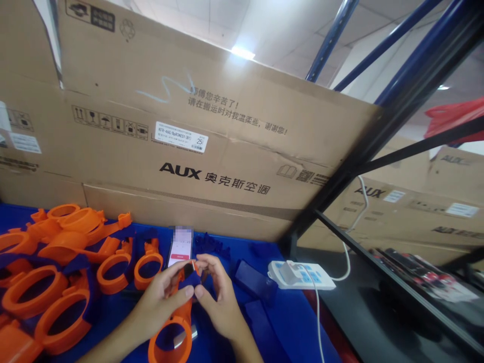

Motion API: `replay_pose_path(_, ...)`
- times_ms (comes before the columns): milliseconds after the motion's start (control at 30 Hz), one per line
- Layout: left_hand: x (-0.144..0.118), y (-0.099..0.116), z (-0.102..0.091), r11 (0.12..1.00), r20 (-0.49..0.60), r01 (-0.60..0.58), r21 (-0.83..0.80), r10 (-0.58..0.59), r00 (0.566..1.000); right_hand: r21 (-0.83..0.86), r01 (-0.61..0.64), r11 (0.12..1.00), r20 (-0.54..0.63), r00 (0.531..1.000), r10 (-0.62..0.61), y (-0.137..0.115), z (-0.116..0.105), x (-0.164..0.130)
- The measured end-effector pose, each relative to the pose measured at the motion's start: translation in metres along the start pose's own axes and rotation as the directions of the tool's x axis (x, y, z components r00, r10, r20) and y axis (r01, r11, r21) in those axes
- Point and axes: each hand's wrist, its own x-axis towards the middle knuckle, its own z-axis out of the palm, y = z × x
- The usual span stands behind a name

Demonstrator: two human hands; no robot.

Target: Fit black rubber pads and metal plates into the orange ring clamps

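Both hands hold an orange tape dispenser frame (184, 311) at the middle of the blue table, its round ring hanging toward me. My left hand (163, 291) closes on the upper end from the left, thumb pressed on a dark blue piece (190, 280) there. From the right, my right hand (216, 296) grips the same end between thumb and curled fingers. Part of the joint between the blue piece and the orange frame is hidden by my fingers. A small shiny metal piece (186, 337) shows behind the ring.
Several orange and blue tape dispensers (62, 317) are heaped at left. A phone (180, 246) lies behind my hands. Flat blue parts (255, 280) and small blue pieces (207, 244) lie right. A white power strip (302, 275) trails cables. A large carton (227, 151) stands behind.
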Motion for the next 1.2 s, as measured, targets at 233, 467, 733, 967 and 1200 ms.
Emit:
replay_pose_path(233, 0.000, 0.005, 0.001, 0.922, 0.008, 0.228, -0.314, -0.237, 0.971, 0.069, -0.105, 0.992, -0.152, 0.982, 0.114, 0.004, -0.006, 0.005)
replay_pose_path(467, 0.001, 0.012, 0.005, 0.937, -0.103, 0.174, -0.302, -0.214, 0.971, 0.053, -0.130, 0.990, -0.148, 0.979, 0.137, 0.005, -0.008, 0.008)
replay_pose_path(733, 0.001, 0.007, 0.003, 0.921, -0.078, 0.239, -0.307, -0.275, 0.958, 0.006, -0.129, 0.992, -0.003, 0.992, 0.129, 0.006, -0.007, 0.007)
replay_pose_path(967, 0.006, 0.010, 0.000, 0.916, -0.336, 0.219, -0.336, -0.333, 0.881, -0.496, -0.070, 0.865, -0.163, 0.987, -0.014, 0.017, -0.019, 0.009)
replay_pose_path(1200, 0.007, 0.015, -0.003, 0.856, -0.332, 0.198, -0.478, -0.384, 0.861, -0.864, -0.472, 0.174, -0.487, 0.872, -0.054, 0.029, -0.084, 0.001)
